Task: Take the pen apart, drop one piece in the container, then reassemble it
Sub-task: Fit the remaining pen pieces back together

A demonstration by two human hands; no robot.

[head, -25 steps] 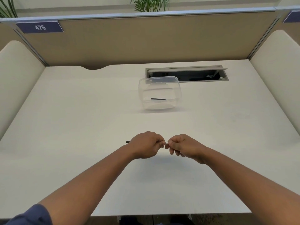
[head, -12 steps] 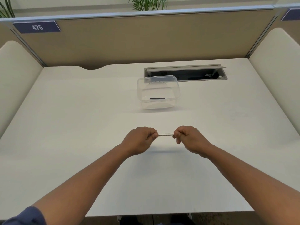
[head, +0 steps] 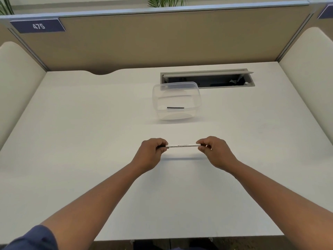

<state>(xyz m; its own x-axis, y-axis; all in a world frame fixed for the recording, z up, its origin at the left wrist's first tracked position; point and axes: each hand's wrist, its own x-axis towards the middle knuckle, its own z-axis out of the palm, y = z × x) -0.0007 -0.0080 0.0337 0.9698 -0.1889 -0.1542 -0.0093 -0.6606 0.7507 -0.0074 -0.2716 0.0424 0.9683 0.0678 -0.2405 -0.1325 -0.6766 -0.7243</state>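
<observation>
A thin white pen barrel with small printed text hangs level above the desk, held at both ends. My left hand pinches its left end, where a short black part shows at the fingertips. My right hand grips the right end. Farther back stands a clear plastic container with a short black pen piece lying flat on its bottom. Whatever else sits inside either fist is hidden.
The white desk ends in a front edge near my elbows. An open cable tray slot lies behind the container. Beige partition walls close the back and both sides, with a sign reading 475 at the upper left.
My hands have drawn apart and lifted slightly away from me. The white barrel, hidden between touching fists a second ago, is now exposed along most of its length.
</observation>
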